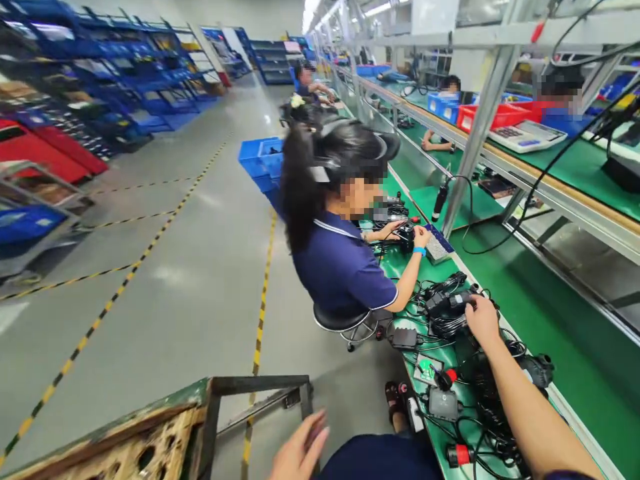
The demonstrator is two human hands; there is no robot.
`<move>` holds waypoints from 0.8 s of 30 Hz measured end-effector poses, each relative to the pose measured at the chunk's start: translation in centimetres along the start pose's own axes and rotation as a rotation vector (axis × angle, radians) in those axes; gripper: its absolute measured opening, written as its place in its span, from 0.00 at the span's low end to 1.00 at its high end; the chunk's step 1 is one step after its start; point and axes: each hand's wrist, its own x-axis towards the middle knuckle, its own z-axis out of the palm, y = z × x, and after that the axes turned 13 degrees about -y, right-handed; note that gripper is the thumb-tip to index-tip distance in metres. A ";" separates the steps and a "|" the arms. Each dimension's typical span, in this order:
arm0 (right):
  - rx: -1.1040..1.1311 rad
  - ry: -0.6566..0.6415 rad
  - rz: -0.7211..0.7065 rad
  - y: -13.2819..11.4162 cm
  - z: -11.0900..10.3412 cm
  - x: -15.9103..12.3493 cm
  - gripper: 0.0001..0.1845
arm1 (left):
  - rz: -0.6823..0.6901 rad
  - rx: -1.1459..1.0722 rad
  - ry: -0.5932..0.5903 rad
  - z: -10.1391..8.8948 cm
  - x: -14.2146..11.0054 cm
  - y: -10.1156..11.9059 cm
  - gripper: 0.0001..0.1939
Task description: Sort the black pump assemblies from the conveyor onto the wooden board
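My right hand [484, 321] reaches out over the green workbench [559, 403], its fingers curled at the end of a black cylindrical device [457, 300] with a grey label. Around it lie coiled black cables [447, 327] and more black units. Closer to me on the bench are a grey control box [443, 404], a black connector with a red ring [460, 455] and a small box with a green label [427, 368]. My left hand [303, 448] hangs low over the floor beside my lap, fingers stretched out, holding nothing.
A co-worker [340, 260] sits on a black stool [345, 320] ahead, both hands on black parts. A metal-framed cart [260, 383] with a holed wooden board stands at lower left. An aluminium post [480, 127] and hanging black cable [533, 193] border the bench. Blue bins [260, 160] stand behind the co-worker.
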 end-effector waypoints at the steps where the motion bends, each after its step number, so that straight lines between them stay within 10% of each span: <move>1: -0.175 -0.115 -0.055 0.0 -0.3 1.9 0.20 | 0.117 -0.010 -0.077 -0.2 3.0 3.1 0.21; 6: -0.342 -0.341 -0.182 -1.3 1.7 7.1 0.13 | 0.593 0.093 -0.247 1.6 16.5 18.7 0.28; 10: -0.415 -0.395 -0.195 -2.0 3.4 7.7 0.17 | 0.603 0.162 -0.147 5.1 23.8 26.2 0.37; 16: -0.435 -0.452 -0.291 -1.5 1.4 8.1 0.17 | 0.268 0.264 -0.098 6.9 27.6 30.3 0.29; 24: -0.400 -0.226 -0.424 1.0 -4.8 7.1 0.28 | 0.516 0.132 -0.057 2.2 24.3 32.7 0.16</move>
